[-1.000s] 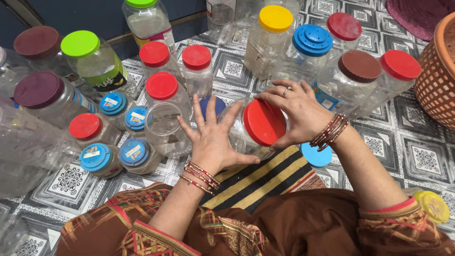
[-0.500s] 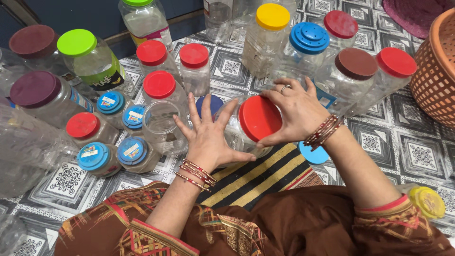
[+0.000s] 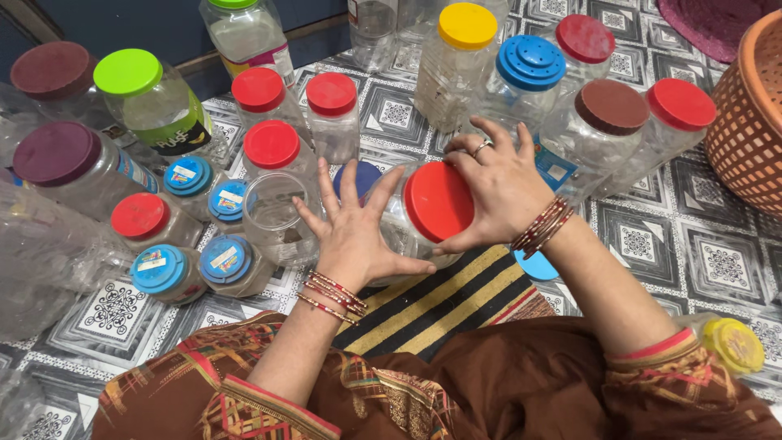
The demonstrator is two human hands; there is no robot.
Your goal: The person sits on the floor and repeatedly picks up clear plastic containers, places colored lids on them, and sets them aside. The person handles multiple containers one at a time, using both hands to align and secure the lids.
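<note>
A clear plastic jar (image 3: 407,244) lies tilted toward me on the patterned floor, with a red lid (image 3: 438,200) on its mouth. My left hand (image 3: 352,228) presses flat against the jar's side, fingers spread. My right hand (image 3: 497,183) wraps over the red lid from the right, fingers curled on its rim. An open, lidless clear jar (image 3: 275,213) stands just left of my left hand. A blue lid (image 3: 536,267) lies on the floor under my right wrist.
Many clear jars crowd the floor: red-lidded (image 3: 271,145), blue-lidded (image 3: 529,63), yellow-lidded (image 3: 466,28), green-lidded (image 3: 129,73), maroon-lidded (image 3: 57,153). An orange basket (image 3: 753,122) stands at the right. A small yellow-lidded jar (image 3: 733,344) lies by my right elbow. A striped mat (image 3: 444,305) lies underneath.
My right hand has shifted round on the red lid, fingers closing further over its rim. The left hand stays against the jar's side.
</note>
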